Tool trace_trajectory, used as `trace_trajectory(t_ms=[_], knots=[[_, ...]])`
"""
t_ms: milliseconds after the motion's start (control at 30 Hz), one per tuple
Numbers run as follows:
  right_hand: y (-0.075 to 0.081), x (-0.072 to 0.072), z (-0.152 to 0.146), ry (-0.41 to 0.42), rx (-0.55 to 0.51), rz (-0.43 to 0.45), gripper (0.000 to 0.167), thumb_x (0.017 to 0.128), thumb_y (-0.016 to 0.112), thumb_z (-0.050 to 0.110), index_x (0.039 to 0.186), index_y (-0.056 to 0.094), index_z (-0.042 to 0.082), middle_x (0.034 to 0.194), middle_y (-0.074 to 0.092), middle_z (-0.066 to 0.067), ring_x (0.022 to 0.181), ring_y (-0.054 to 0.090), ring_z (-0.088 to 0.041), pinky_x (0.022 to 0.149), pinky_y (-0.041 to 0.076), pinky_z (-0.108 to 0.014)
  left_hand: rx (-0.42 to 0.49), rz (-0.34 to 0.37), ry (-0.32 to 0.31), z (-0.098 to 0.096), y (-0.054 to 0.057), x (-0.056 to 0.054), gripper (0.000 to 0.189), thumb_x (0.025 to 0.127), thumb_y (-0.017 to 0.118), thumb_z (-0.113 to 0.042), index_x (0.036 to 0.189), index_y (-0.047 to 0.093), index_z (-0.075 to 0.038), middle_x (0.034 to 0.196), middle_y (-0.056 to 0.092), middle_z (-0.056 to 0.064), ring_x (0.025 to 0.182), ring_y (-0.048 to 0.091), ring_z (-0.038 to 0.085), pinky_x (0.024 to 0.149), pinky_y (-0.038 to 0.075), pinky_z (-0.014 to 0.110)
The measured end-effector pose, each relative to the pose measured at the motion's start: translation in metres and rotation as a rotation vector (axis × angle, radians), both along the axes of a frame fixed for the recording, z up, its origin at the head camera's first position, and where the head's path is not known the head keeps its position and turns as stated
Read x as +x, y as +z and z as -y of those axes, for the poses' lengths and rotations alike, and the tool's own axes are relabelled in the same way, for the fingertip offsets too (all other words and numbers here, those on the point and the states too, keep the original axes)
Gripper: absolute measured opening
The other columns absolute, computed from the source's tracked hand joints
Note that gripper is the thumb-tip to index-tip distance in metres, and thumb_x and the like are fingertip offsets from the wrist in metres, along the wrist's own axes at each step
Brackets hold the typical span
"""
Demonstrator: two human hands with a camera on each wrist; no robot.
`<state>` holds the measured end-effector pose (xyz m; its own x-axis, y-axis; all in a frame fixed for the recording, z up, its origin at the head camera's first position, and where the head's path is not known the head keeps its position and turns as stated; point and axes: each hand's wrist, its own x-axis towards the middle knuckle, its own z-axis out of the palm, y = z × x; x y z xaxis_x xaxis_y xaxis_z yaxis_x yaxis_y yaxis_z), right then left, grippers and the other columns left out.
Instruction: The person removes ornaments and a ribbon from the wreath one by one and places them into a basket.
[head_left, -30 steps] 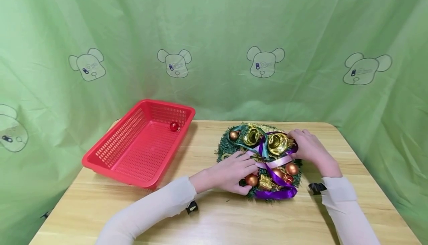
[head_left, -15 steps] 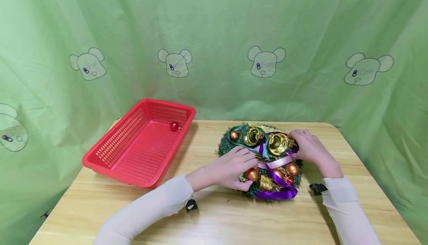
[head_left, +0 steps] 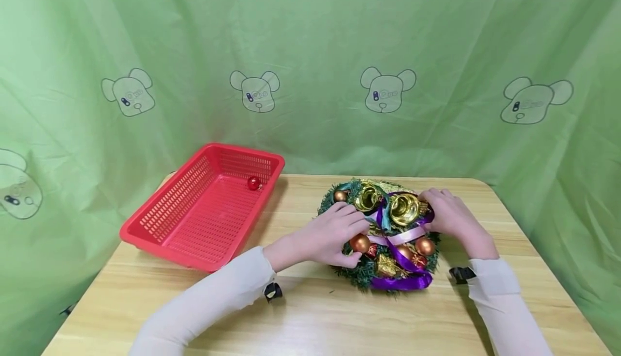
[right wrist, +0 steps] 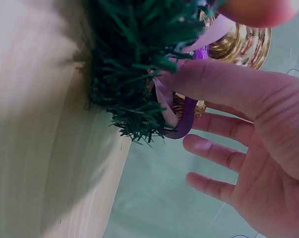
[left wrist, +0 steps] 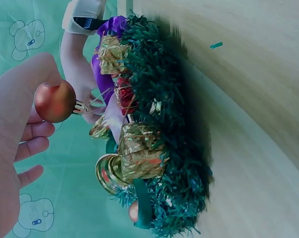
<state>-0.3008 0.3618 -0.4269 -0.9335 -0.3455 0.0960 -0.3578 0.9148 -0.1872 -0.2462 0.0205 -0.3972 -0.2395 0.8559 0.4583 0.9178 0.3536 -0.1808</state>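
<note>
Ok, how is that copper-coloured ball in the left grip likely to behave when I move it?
The copper-coloured ball looks smooth and round, so it may slip in the left grip or roll if set down. Fine string runs from its cap toward the wreath, so it could snag when pulled.
</note>
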Motion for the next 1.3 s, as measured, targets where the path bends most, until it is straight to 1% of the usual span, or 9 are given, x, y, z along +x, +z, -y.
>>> trace_trajectory(t_ms=[167,333,500,600,767,933,1067,1133,1300], knots=[[0.0,0.0,0.0,-0.004,0.001,0.008,0.075,0.064,0.092,0.013,0.129,0.059,-0.004,0.128,0.061,-0.028,0.116,0.052,-0.05,0.096,0.039,-0.072,0.011,-0.01,0.004,0.002,0.005,-0.002,0.038,0.081,0.07,-0.041,0.108,0.063,-0.016,0.106,0.065,-0.005,0.099,0.055,0.014,0.095,0.043,0.032],[0.0,0.001,0.0,-0.004,-0.004,0.006,0.075,0.064,0.092,0.013,0.128,0.059,-0.004,0.128,0.061,-0.028,0.116,0.052,-0.05,0.097,0.039,-0.072,0.023,-0.023,0.01,0.004,0.008,-0.004,0.038,0.08,0.071,-0.04,0.108,0.063,-0.016,0.104,0.064,-0.005,0.099,0.056,0.015,0.096,0.043,0.033],[-0.001,0.0,-0.001,-0.002,-0.001,0.001,0.075,0.063,0.092,0.014,0.129,0.059,-0.004,0.128,0.062,-0.028,0.116,0.052,-0.05,0.097,0.039,-0.072,0.018,0.003,0.014,0.007,0.011,-0.008,0.035,0.079,0.07,-0.038,0.105,0.062,-0.016,0.106,0.065,-0.003,0.103,0.058,0.017,0.099,0.043,0.034],[-0.001,0.001,-0.001,-0.002,-0.002,0.001,0.075,0.063,0.092,0.014,0.129,0.059,-0.004,0.128,0.061,-0.028,0.117,0.052,-0.05,0.097,0.039,-0.073,0.012,0.021,0.02,0.009,0.012,-0.01,0.033,0.079,0.07,-0.036,0.103,0.061,-0.016,0.104,0.065,-0.003,0.102,0.057,0.017,0.099,0.043,0.034],[0.0,0.002,-0.001,-0.004,-0.004,0.003,0.075,0.064,0.092,0.013,0.129,0.059,-0.004,0.129,0.061,-0.028,0.117,0.052,-0.051,0.098,0.038,-0.073,0.019,0.02,0.044,0.014,0.015,-0.014,0.033,0.077,0.071,-0.035,0.102,0.06,-0.016,0.101,0.064,-0.003,0.098,0.055,0.016,0.094,0.044,0.035],[0.001,0.003,-0.001,-0.004,-0.004,0.001,0.075,0.063,0.092,0.013,0.129,0.059,-0.004,0.129,0.061,-0.028,0.117,0.052,-0.051,0.098,0.038,-0.073,0.027,0.02,0.061,0.02,0.018,-0.02,0.034,0.076,0.071,-0.035,0.101,0.059,-0.015,0.1,0.063,-0.002,0.097,0.055,0.016,0.096,0.046,0.036],[0.001,0.003,-0.001,-0.007,-0.003,0.005,0.076,0.064,0.092,0.014,0.129,0.058,-0.004,0.13,0.06,-0.028,0.118,0.052,-0.051,0.098,0.038,-0.073,0.038,0.033,0.072,0.027,0.025,-0.025,0.033,0.076,0.072,-0.032,0.1,0.058,-0.015,0.098,0.063,-0.001,0.096,0.055,0.017,0.098,0.046,0.039],[0.0,0.002,-0.001,-0.006,-0.003,0.006,0.076,0.064,0.092,0.014,0.13,0.058,-0.004,0.13,0.06,-0.028,0.118,0.052,-0.051,0.098,0.038,-0.073,0.05,0.035,0.084,0.032,0.029,-0.028,0.033,0.076,0.073,-0.03,0.101,0.059,-0.014,0.1,0.064,0.0,0.098,0.057,0.018,0.1,0.046,0.041],[0.0,0.001,-0.001,-0.005,-0.002,0.001,0.076,0.064,0.092,0.016,0.129,0.059,-0.004,0.129,0.061,-0.028,0.117,0.052,-0.05,0.098,0.039,-0.073,0.084,0.01,0.135,0.047,0.042,-0.038,0.034,0.076,0.074,-0.029,0.103,0.062,-0.012,0.102,0.066,0.001,0.101,0.058,0.019,0.101,0.045,0.043]])
